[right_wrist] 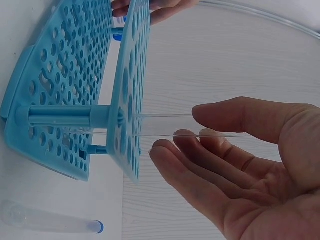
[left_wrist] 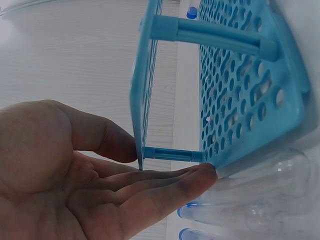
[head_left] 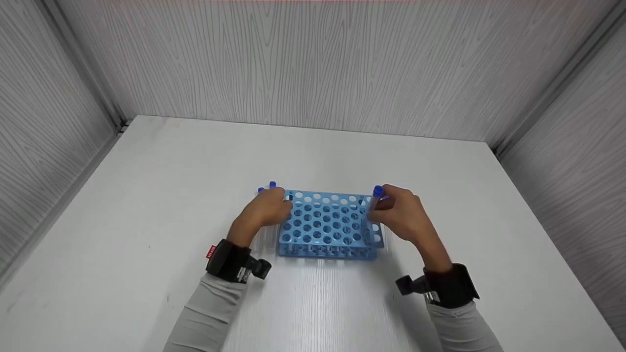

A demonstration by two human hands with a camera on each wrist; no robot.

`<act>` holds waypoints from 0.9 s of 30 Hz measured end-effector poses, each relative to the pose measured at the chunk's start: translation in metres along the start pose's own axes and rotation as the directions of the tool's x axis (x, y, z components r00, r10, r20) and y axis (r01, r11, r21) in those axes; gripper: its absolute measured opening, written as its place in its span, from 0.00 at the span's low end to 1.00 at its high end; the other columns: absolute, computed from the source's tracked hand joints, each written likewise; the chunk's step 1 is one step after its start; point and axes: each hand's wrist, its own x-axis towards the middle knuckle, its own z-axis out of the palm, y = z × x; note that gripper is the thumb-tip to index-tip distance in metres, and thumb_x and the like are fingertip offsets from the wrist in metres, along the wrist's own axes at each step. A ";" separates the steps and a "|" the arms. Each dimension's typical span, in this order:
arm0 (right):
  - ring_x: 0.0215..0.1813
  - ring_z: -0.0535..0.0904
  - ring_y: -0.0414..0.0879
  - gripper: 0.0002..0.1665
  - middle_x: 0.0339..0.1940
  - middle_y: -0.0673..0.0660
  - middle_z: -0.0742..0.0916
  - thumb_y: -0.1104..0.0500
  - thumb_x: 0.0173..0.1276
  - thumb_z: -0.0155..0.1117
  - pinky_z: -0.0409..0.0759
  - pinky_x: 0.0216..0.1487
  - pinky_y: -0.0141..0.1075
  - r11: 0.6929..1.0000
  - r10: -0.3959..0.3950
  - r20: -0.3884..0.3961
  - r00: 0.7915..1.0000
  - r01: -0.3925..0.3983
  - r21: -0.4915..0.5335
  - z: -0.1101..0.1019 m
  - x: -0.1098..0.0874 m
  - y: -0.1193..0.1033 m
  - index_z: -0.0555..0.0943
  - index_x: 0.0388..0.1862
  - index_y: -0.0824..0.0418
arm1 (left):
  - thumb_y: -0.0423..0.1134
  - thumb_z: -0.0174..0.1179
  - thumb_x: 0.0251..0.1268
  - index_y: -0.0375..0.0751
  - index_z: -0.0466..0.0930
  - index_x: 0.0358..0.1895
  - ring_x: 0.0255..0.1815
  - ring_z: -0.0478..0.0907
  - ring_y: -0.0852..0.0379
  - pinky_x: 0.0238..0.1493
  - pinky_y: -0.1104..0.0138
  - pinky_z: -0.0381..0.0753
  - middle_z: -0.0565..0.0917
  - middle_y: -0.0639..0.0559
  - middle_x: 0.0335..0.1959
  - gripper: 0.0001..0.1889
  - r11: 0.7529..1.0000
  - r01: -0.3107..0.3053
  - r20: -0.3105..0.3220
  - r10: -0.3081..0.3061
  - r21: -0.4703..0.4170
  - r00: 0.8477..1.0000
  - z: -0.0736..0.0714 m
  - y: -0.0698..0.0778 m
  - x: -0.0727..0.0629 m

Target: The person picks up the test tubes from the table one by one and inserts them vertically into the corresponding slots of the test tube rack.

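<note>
A light blue test tube rack, with rows of round holes, stands on the table. My left hand grips its left end; in the left wrist view the thumb and fingers lie on either side of the upper plate's edge. My right hand pinches a clear test tube with a blue cap above the rack's right end. The tube stands slightly tilted, its lower part passing through a hole in the upper plate. Whether its bottom touches the lower plate, I cannot tell.
Blue-capped tubes lie on the table just beyond the rack's left end. Another capped tube lies beside its right end. The white table is bounded by grey wood-grain panels at the back and sides.
</note>
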 end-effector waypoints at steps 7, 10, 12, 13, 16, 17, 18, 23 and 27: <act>0.52 0.87 0.57 0.16 0.48 0.63 0.89 0.61 0.63 0.68 0.82 0.57 0.53 1.000 -0.005 -0.005 1.000 0.005 -0.015 0.000 0.000 0.002 0.81 0.48 0.65 | 0.39 0.43 0.78 0.26 0.73 0.62 0.39 0.73 0.51 0.39 0.63 0.72 0.72 0.46 0.34 0.21 1.000 -0.007 -0.005 0.007 -0.001 1.000 0.000 0.000 0.000; 0.52 0.87 0.57 0.16 0.47 0.63 0.89 0.61 0.62 0.69 0.82 0.57 0.54 1.000 -0.013 -0.005 1.000 0.013 -0.023 -0.001 0.001 0.002 0.81 0.48 0.66 | 0.39 0.43 0.78 0.26 0.72 0.63 0.41 0.74 0.50 0.42 0.61 0.73 0.74 0.45 0.37 0.22 1.000 -0.003 -0.008 0.003 0.002 1.000 0.000 0.000 0.001; 0.52 0.87 0.57 0.16 0.47 0.63 0.89 0.61 0.62 0.69 0.82 0.58 0.54 1.000 -0.015 -0.004 1.000 0.015 -0.027 -0.002 0.001 0.002 0.81 0.48 0.66 | 0.39 0.42 0.78 0.26 0.71 0.65 0.43 0.75 0.48 0.45 0.59 0.74 0.76 0.42 0.40 0.23 1.000 0.002 -0.008 -0.002 0.003 1.000 0.000 0.000 0.001; 0.52 0.86 0.57 0.17 0.47 0.63 0.89 0.61 0.62 0.69 0.81 0.58 0.54 0.999 -0.016 -0.002 1.000 0.016 -0.029 -0.002 0.001 0.003 0.81 0.49 0.66 | 0.40 0.42 0.78 0.26 0.70 0.66 0.45 0.75 0.47 0.46 0.59 0.75 0.77 0.41 0.43 0.23 1.000 0.005 -0.006 -0.005 0.003 1.000 0.000 0.000 0.001; 0.53 0.86 0.57 0.17 0.48 0.63 0.89 0.61 0.63 0.69 0.81 0.58 0.54 0.999 -0.007 0.002 1.000 0.007 -0.034 -0.002 0.001 0.003 0.81 0.50 0.66 | 0.40 0.42 0.78 0.26 0.68 0.68 0.49 0.75 0.46 0.50 0.57 0.75 0.79 0.37 0.51 0.24 1.000 0.013 -0.002 -0.013 0.006 1.000 0.000 0.000 0.001; 0.53 0.86 0.57 0.17 0.48 0.63 0.89 0.62 0.63 0.69 0.81 0.58 0.54 0.999 -0.005 0.002 1.000 0.005 -0.037 -0.002 0.001 0.004 0.81 0.50 0.66 | 0.40 0.41 0.79 0.26 0.68 0.68 0.49 0.75 0.45 0.51 0.56 0.75 0.79 0.36 0.53 0.25 1.000 0.016 0.000 -0.016 0.004 1.000 0.000 0.001 0.001; 0.53 0.86 0.58 0.18 0.48 0.63 0.89 0.62 0.63 0.69 0.81 0.58 0.54 0.999 -0.003 0.002 1.000 0.003 -0.039 -0.002 0.001 0.004 0.81 0.50 0.66 | 0.40 0.41 0.79 0.26 0.68 0.68 0.50 0.75 0.45 0.51 0.56 0.75 0.79 0.36 0.54 0.25 1.000 0.018 -0.001 -0.018 0.005 1.000 0.000 0.001 0.001; 0.52 0.86 0.58 0.17 0.47 0.63 0.89 0.63 0.63 0.69 0.81 0.59 0.54 0.999 -0.002 -0.003 1.000 0.002 -0.046 -0.003 0.001 0.005 0.81 0.50 0.67 | 0.40 0.41 0.79 0.26 0.68 0.68 0.48 0.75 0.46 0.49 0.57 0.75 0.78 0.37 0.51 0.24 1.000 0.021 0.000 -0.021 0.001 1.000 0.001 0.001 0.002; 0.52 0.86 0.58 0.17 0.47 0.64 0.89 0.64 0.63 0.68 0.81 0.58 0.54 0.998 -0.011 -0.007 1.000 0.011 -0.054 -0.003 0.001 0.005 0.81 0.50 0.67 | 0.40 0.41 0.79 0.27 0.69 0.67 0.47 0.75 0.47 0.49 0.57 0.75 0.77 0.40 0.48 0.24 1.000 0.021 0.001 -0.021 -0.003 1.000 0.000 0.001 0.001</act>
